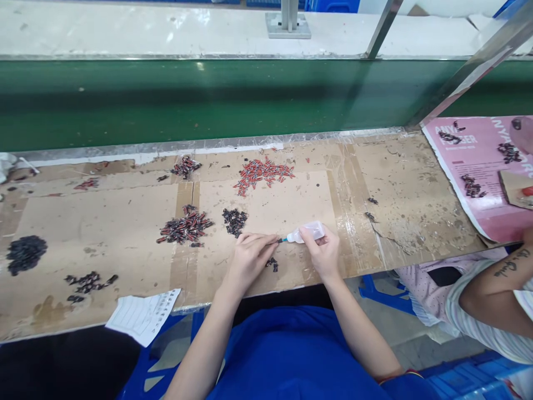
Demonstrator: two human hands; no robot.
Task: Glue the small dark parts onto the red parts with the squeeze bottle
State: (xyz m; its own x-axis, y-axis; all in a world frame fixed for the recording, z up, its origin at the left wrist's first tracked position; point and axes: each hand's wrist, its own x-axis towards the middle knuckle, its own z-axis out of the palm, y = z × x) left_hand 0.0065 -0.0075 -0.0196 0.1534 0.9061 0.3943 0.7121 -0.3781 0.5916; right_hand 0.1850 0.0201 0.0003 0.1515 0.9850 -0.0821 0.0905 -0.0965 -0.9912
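Observation:
My right hand (322,248) is closed around a small clear squeeze bottle (307,232), tilted to the left. Its thin green tip meets a small dark part at the fingertips of my left hand (253,253), which pinches that part. Just below my left fingertips lie a few dark pieces (273,264). A pile of small black parts (235,221) sits up and left of my left hand. Beyond it is a spread of red parts (264,173), and farther left a heap of red and black parts (185,226).
Cardboard (125,222) covers the bench, with a black heap (27,254) at far left and a paper sheet (144,316) on the front edge. Behind runs a green belt (208,103). A co-worker's arm (499,278) and a pink sheet (466,161) are at right.

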